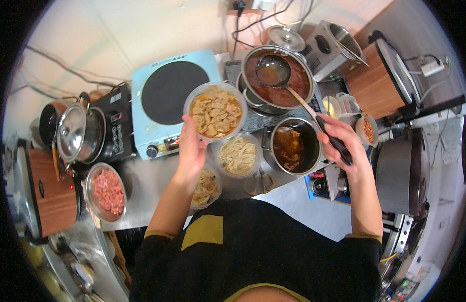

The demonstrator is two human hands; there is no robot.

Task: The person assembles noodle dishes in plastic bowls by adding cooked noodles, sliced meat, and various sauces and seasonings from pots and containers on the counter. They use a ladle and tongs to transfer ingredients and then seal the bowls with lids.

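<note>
Fingers, left: those of the left hand are wrapped up the near rim of a clear round plastic container, thumb side on the wall, clamped on it and holding it lifted and tipped slightly toward the person.
Fingers, right: those of the right hand are closed around the dark handle of a metal ladle, a firm grip near the handle's end.
Container: filled with pale dumpling-like pieces in a light orange sauce; held above the tabletop, just right of the blue hotplate and left of the red pot.
Ladle: its bowl hangs over the far pot of red broth; the bowl looks dark, and whether it carries liquid I cannot tell.
Step in hand: judged from the pose, broth is being ladled from the red pot toward the held container, with the ladle at the pot end of that path.
Next move calls for: a level ladle carried left across the short gap to the container, the container kept steady under it, and a slow tilt so the broth does not splash over the rim.
Near the hands: a second container of pale noodles sits just below the held one, a third with noodles is partly hidden by the left forearm, and a smaller dark pot of brown stew stands between the hands.
Farther out: a bowl of raw minced meat rests at the near left, a lidded steel pot on a black cooker behind it.
</note>
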